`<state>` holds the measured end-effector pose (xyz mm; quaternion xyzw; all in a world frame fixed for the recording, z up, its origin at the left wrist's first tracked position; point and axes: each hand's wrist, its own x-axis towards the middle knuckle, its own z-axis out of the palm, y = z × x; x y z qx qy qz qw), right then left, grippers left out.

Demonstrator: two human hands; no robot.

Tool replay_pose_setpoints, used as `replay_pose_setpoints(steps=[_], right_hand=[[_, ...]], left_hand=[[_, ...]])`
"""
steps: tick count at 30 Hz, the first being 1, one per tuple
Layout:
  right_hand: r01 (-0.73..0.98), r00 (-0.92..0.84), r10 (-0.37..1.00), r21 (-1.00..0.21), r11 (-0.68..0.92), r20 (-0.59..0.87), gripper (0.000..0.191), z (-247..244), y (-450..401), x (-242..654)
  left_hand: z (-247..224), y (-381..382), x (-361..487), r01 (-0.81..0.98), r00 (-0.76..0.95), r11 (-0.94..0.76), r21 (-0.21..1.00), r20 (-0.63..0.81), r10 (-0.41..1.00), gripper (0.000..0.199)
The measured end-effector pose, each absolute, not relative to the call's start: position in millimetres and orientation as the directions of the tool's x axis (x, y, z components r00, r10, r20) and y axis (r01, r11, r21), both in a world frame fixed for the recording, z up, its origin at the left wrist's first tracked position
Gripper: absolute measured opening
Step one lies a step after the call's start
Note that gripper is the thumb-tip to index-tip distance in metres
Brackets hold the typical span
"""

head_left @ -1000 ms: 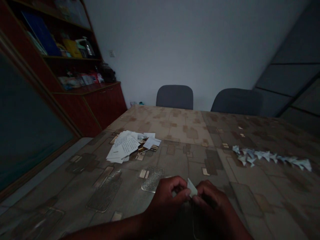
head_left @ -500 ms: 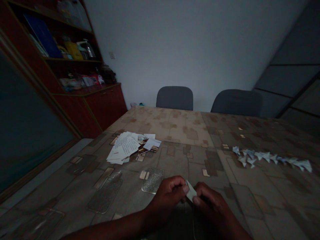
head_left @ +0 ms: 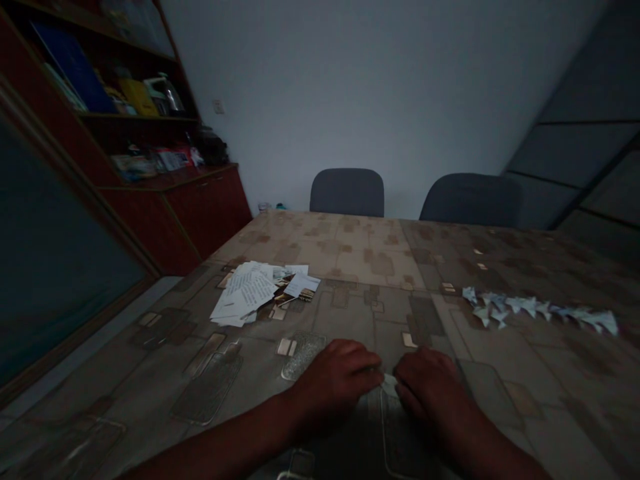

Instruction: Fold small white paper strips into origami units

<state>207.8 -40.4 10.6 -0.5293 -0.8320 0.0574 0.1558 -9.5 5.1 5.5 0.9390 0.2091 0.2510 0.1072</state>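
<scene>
A small folded piece of pale paper [head_left: 390, 385] lies between my two hands near the front of the table, mostly covered by fingers. My left hand [head_left: 336, 379] grips its left side, the fingers pressed together. On the other side my right hand [head_left: 431, 385] is closed with its fingertips on the paper. Beyond my left hand rests a loose pile of printed paper sheets [head_left: 245, 293]. To the far right stands a row of small folded paper pieces [head_left: 530, 307] with pointed tips.
A patterned tablecloth [head_left: 360, 260] covers the table. Two grey chairs [head_left: 347, 192] stand behind its far edge, against the wall. At the left is a red-brown cabinet [head_left: 210, 207] with shelves of bottles, boxes and a kettle [head_left: 173, 97].
Both hands have turned knuckles up and lowered toward the tabletop. The folded paper, earlier tilted up between the fingertips, now lies flatter and shows less. The view has shifted slightly.
</scene>
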Motion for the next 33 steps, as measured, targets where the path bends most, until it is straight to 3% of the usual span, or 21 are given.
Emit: replay_pose_setpoints(steps=[4,8,14,21,27,33], right_hand=[[0.890,-0.380,0.885,-0.157,0.429,0.269,0.011,14.0,-35.5,206.8],[0.914,-0.309,0.910,-0.177,0.365,0.277,0.014,9.5,-33.0,203.1],[0.907,-0.261,0.926,-0.261,0.332,0.271,0.010,-11.3,-36.9,199.7],[0.878,-0.142,0.970,-0.427,0.215,0.195,0.009,-0.6,-41.6,202.5],[0.883,-0.148,0.968,-0.415,0.222,0.202,0.010,1.9,-38.6,209.2],[0.881,-0.137,0.969,-0.422,0.214,0.207,0.008,1.6,-36.7,205.9]], left_hand=[[5.3,3.2,-4.1,0.367,0.846,-0.914,0.175,0.346,0.406,0.017],[6.5,0.4,-2.2,0.390,0.864,-0.914,0.113,0.298,0.406,0.015],[-2.3,-11.6,-1.9,0.454,0.845,-0.883,0.122,0.255,0.470,0.007],[-3.3,-15.6,-4.6,0.457,0.844,-0.880,0.126,0.251,0.474,0.012],[0.7,-18.6,-5.1,0.452,0.866,-0.888,0.087,0.197,0.460,0.011],[-6.6,-24.2,-3.2,0.450,0.857,-0.888,0.094,0.231,0.460,0.011]])
